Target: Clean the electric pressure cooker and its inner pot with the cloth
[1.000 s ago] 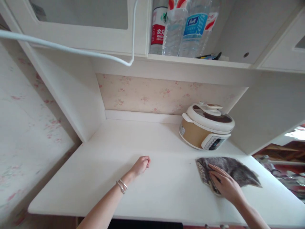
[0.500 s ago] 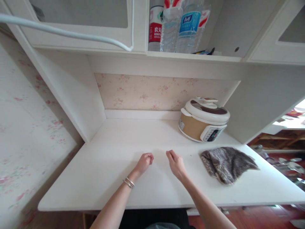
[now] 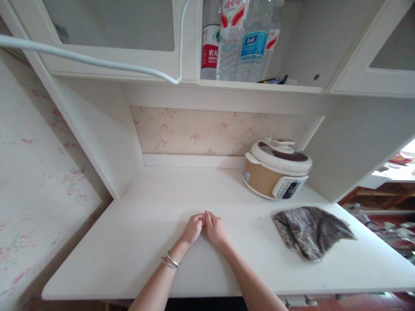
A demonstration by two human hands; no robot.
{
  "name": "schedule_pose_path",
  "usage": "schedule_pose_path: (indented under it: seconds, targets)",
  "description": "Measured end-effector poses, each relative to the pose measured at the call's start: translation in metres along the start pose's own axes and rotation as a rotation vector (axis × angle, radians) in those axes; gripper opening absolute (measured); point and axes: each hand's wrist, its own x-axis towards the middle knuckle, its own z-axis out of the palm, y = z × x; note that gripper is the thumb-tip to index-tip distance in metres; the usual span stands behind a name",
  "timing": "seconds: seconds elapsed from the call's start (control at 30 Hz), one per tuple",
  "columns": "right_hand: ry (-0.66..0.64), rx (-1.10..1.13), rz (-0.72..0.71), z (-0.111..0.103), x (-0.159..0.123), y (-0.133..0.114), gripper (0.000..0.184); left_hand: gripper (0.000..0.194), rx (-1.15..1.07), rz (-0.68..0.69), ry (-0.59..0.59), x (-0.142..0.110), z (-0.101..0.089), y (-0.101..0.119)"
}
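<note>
My left hand (image 3: pixel 193 228) is curled into a loose fist above the white countertop (image 3: pixel 136 242). Two silver bangles (image 3: pixel 170 260) circle that wrist. My right hand (image 3: pixel 215 228) is also closed, and its thumb side meets the left fingers in the middle. Nothing shows between or inside the fingers of either hand. To the right of my hands lies a crumpled grey-brown cloth (image 3: pixel 313 233). Behind the cloth stands a gold and white electric cooker (image 3: pixel 275 170) with its lid on.
Overhead, an open cabinet shelf (image 3: pixel 259 87) holds several plastic bottles (image 3: pixel 254 47). A white cable (image 3: pixel 106 65) hangs across the upper left. Side panels enclose the counter left and right, with floral wallpaper (image 3: pixel 194 131) at the back.
My right hand has moved left until it touches my left hand; both stay closed. The whole view has shifted slightly, with the counter and shelf sitting lower in the picture.
</note>
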Motion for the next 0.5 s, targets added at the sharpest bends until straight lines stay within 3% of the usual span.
schedule_pose_path:
  seconds: [0.5]
  targets:
    - [0.006,0.038,-0.01,-0.0019,-0.001,0.002,0.052,0.011,0.036,0.059,0.056,-0.0046,0.0052,0.0054]
